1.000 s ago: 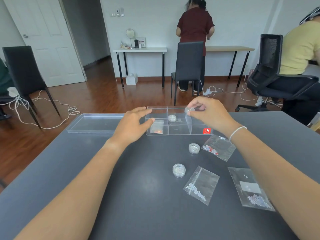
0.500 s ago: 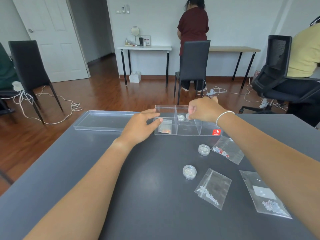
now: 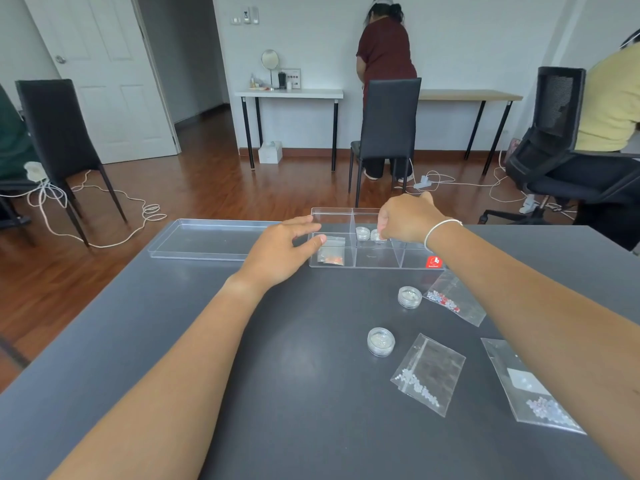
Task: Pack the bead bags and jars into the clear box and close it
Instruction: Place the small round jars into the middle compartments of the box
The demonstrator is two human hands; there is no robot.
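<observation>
Bead bags lie nearest on the dark surface [image 3: 277, 393]: one [image 3: 428, 374] at 5 o'clock, another [image 3: 530, 388] right of it, a third [image 3: 454, 301] beyond. Two jars [image 3: 381, 341] [image 3: 409, 296] stand loose between them. Farther, at 12 o'clock, the clear box [image 3: 377, 263] holds an orange-bead bag [image 3: 331, 251] and a jar [image 3: 362, 233]. The left hand [image 3: 282, 251] rests open at its left wall; the right hand [image 3: 408, 220] pinches a second jar [image 3: 377, 235] inside. The lid [image 3: 204, 239] lies at 11 o'clock.

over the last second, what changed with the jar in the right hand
The right hand lowered its jar into the clear box beside the jar already there, fingers still on it. The left hand, loose jars and bags stayed put.
</observation>
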